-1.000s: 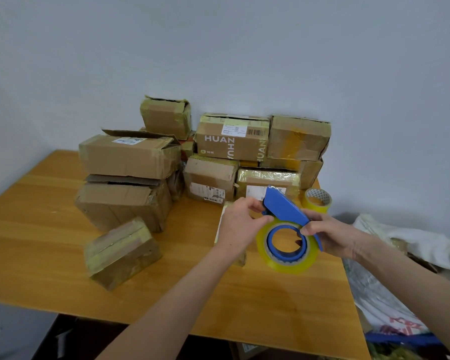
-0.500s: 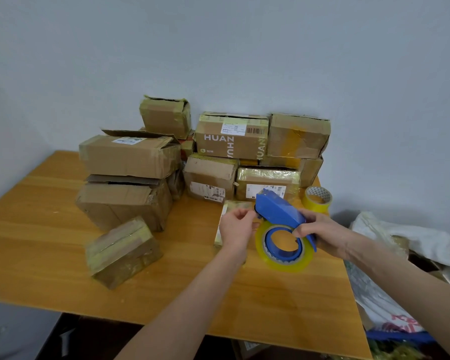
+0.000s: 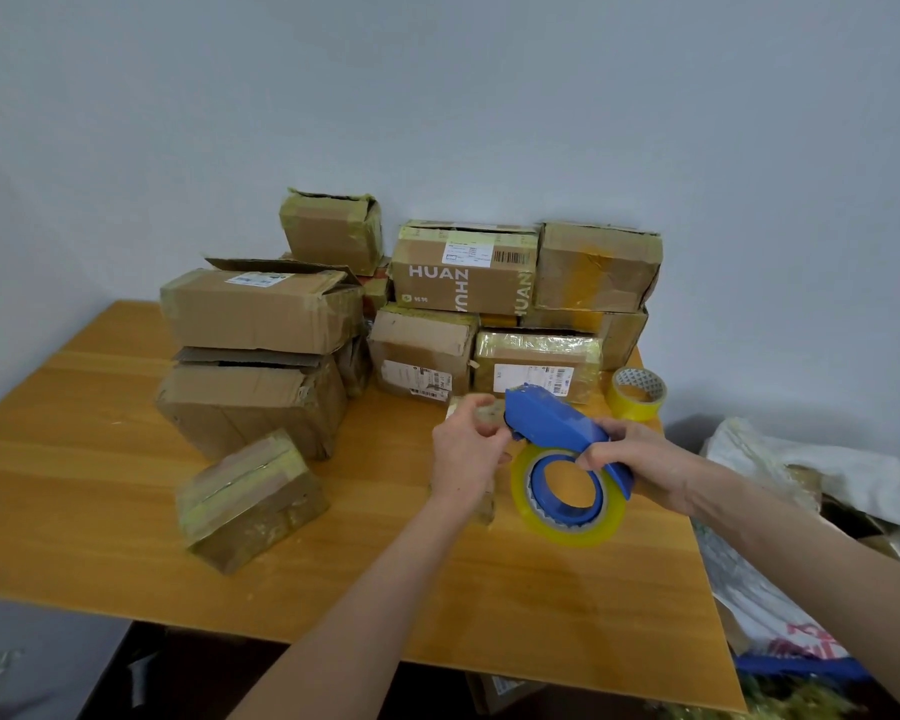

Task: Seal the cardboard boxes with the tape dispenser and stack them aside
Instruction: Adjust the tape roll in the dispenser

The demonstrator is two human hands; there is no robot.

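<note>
Right hand (image 3: 640,459) grips the dispenser (image 3: 557,423) above the table (image 3: 100,459), in front of the stack (image 3: 463,283). Left hand (image 3: 466,449) curls at its mouth, probably pinching tape; blur prevents confirmation. A small box (image 3: 484,506) lies beneath, apparently next. One stacked box shows a raised flap, so sealing is unfinished.

The left hand (image 3: 466,452) hid most of a small box (image 3: 483,511); its fingers (image 3: 481,426) were blurred beside the tape dispenser (image 3: 557,426).
</note>
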